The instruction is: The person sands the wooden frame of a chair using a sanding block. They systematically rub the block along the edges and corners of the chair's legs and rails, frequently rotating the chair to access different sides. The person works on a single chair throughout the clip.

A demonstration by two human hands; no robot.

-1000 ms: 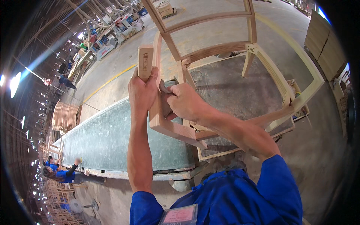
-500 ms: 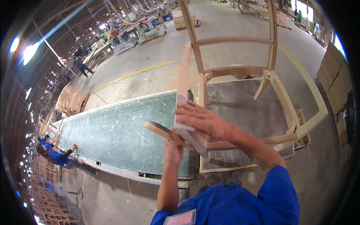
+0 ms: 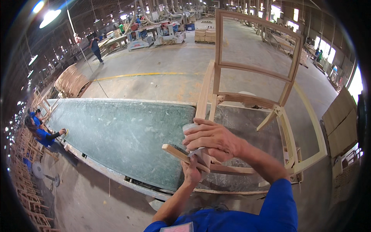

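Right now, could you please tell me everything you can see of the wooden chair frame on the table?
The wooden chair frame is pale, unfinished-looking wood with no seat or upholstery: an open rectangular back, rails and slanted legs. It stands on the long green-topped table. The right hand rests over a near rail with a sanding pad; the left hand grips below.

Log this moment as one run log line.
left hand: grips brush | right hand: presses sandpaper on chair frame | bench
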